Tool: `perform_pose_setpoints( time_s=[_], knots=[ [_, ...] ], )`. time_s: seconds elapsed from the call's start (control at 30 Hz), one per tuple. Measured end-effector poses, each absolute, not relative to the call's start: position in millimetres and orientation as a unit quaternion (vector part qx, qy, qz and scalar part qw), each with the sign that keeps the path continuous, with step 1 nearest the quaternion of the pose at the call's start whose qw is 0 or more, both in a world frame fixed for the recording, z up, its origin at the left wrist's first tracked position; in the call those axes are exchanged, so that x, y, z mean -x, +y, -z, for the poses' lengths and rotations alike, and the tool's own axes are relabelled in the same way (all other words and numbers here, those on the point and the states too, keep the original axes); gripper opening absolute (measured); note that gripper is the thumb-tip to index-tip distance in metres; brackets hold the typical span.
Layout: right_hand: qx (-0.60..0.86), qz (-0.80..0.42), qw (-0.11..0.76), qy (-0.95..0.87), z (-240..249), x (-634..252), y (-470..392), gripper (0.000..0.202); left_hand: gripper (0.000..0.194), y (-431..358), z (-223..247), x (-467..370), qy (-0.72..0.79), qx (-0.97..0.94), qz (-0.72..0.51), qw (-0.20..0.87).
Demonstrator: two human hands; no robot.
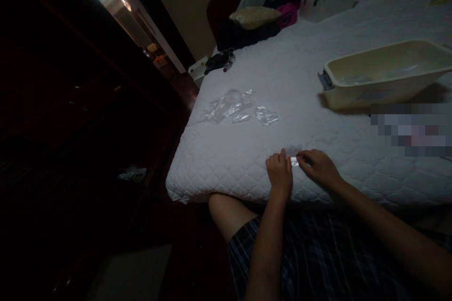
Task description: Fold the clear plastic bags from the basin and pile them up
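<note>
A small, shiny clear plastic bag [294,162] lies low over the bed's near edge, between my two hands. My right hand [319,167] pinches its right side between thumb and fingertips. On the other side, my left hand [279,169] is closed with its fingers curled down at the bag's left end; the exact grip there is partly hidden. Farther up the bed are several crumpled clear plastic bags [231,103], and another flattened plastic bag [266,115] rests just right of them.
The white quilted bed [219,155] stretches in front of my knees. A cream plastic bin [384,91] stands at right, beside a blurred-out patch. A white box [330,2], a pale pillow-like bag [254,17] and dark items [221,60] sit toward the far side. The floor at left is dark.
</note>
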State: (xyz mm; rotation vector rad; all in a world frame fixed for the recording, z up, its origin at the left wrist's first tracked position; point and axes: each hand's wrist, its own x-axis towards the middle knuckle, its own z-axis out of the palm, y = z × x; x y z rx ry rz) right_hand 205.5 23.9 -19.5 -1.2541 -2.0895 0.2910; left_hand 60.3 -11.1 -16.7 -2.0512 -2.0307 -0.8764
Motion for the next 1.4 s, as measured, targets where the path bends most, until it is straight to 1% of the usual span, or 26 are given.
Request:
perform_pose_setpoints(
  time_s=[0.17, 0.33, 0.47, 0.63, 0.77, 0.9, 1.03, 1.23, 1.4],
  knots=[
    [0.483, -0.115, 0.339, -0.799, 17.9, -204.8, 23.1, 0.028, 0.023, -12.8, 23.2, -58.9, -0.627, 0.715, 0.29, 0.107],
    [0.474, -0.114, 0.346, -0.801, 19.1, -204.8, 22.9, 0.027, 0.027, -8.8, 25.1, -55.8, -0.572, 0.773, 0.267, 0.067],
    [0.462, -0.106, 0.359, -0.804, 18.8, -203.8, 21.7, 0.027, 0.027, -5.5, 24.3, -55.7, -0.57, 0.779, 0.254, 0.053],
    [0.46, -0.053, 0.373, -0.804, 17.7, -203.7, 14.2, 0.028, 0.026, -7.1, 21.0, -57.6, -0.585, 0.773, 0.242, 0.044],
    [0.415, -0.006, 0.369, -0.832, 21.5, -205.0, 10.3, 0.034, 0.026, -8.7, 19.7, -57.9, -0.582, 0.773, 0.247, 0.05],
    [0.417, -0.011, 0.346, -0.84, 26.8, -204.1, 13.0, 0.043, 0.027, -8.1, 21.9, -57.6, -0.582, 0.769, 0.26, 0.049],
    [0.437, -0.002, 0.334, -0.835, 30.6, -202.8, 15.4, 0.041, 0.028, -7.7, 22.1, -57.5, -0.587, 0.766, 0.259, 0.041],
    [0.438, -0.039, 0.346, -0.829, 36.0, -205.6, 17.4, 0.042, 0.03, -8.7, 15.4, -56.1, -0.591, 0.774, 0.227, 0.019],
    [0.429, -0.044, 0.343, -0.834, 36.5, -207.3, 19.0, 0.039, 0.035, -9.3, 12.9, -55.9, -0.598, 0.769, 0.226, 0.0]
  ],
)
